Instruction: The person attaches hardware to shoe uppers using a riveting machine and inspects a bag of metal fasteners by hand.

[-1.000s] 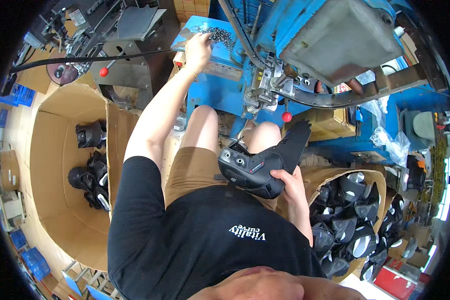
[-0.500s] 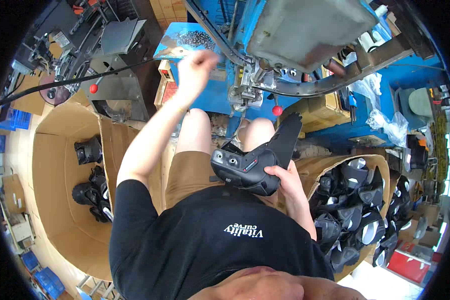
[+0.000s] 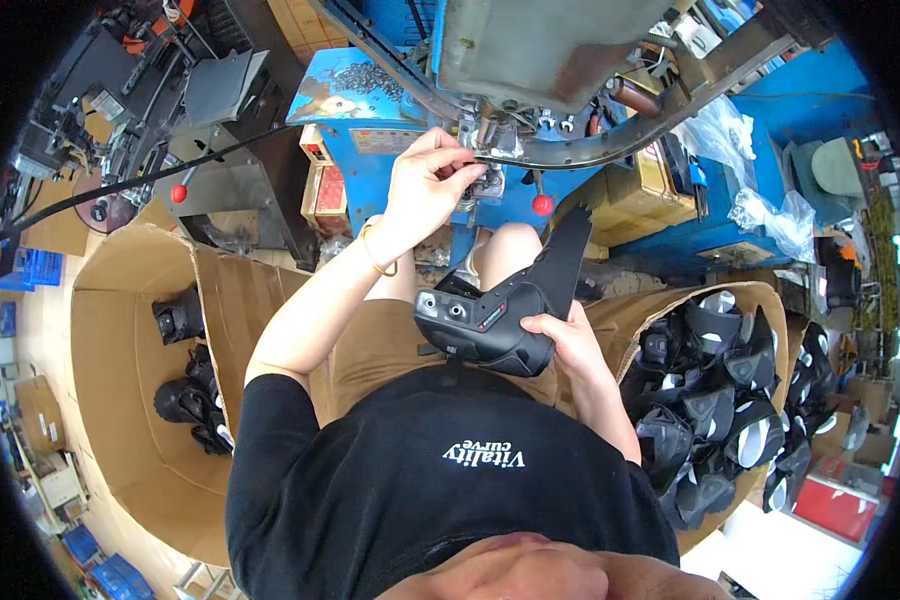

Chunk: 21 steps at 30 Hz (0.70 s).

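My left hand [image 3: 425, 198] is raised at the riveting-type machine head [image 3: 488, 140], its thumb and forefinger pinched together beside the metal tooling. Whatever small piece they hold, if any, is too small to make out. Over my lap, my right hand [image 3: 570, 345] grips a black boot-like shell [image 3: 485, 325] by its side, thumb on top. The shell has two round metal eyelets and a tall, notched flap pointing up and away to the right. It stays apart from the machine. Small dark parts [image 3: 365, 78] lie heaped on a blue tray [image 3: 315, 95] behind my left hand.
An open cardboard box [image 3: 120, 330] at the left holds a few black shells. Another box [image 3: 770, 300] at the right is full of similar ones. A red-knobbed lever [image 3: 541, 205] hangs under the machine. A curved metal rail [image 3: 660, 130] sweeps across the back right.
My left hand has moved from the heap of small parts to the right and nearer, up to the machine tooling. My right hand still holds the boot-like shell over my lap.
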### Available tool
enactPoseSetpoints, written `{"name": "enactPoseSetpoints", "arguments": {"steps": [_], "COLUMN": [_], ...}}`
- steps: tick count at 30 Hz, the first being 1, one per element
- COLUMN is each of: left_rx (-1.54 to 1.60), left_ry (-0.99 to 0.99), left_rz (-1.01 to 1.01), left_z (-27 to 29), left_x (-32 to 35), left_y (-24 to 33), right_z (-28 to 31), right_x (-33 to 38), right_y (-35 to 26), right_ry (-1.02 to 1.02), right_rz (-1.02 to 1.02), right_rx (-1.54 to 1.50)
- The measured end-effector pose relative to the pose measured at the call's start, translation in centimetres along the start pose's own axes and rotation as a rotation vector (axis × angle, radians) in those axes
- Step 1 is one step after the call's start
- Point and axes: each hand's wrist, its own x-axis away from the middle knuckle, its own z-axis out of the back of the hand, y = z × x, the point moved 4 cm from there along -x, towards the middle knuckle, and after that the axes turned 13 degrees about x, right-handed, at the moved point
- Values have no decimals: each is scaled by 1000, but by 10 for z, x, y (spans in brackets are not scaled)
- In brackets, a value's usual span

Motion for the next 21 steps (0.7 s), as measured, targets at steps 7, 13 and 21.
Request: {"name": "enactPoseSetpoints", "arguments": {"steps": [7,13,21], "left_rx": [278,461,470], "left_ry": [148,43,243], "left_rz": [324,455,324], "left_z": [33,22,19], "left_x": [57,88,18], "left_y": [-1,16,-1], "right_z": [-5,-21,-28], "right_x": [-20,-43,-89], "right_y": [-26,-33,-57], "right_ry": [30,126,344], "right_rz": [164,209,210], "right_rx": [-14,-145,-383]}}
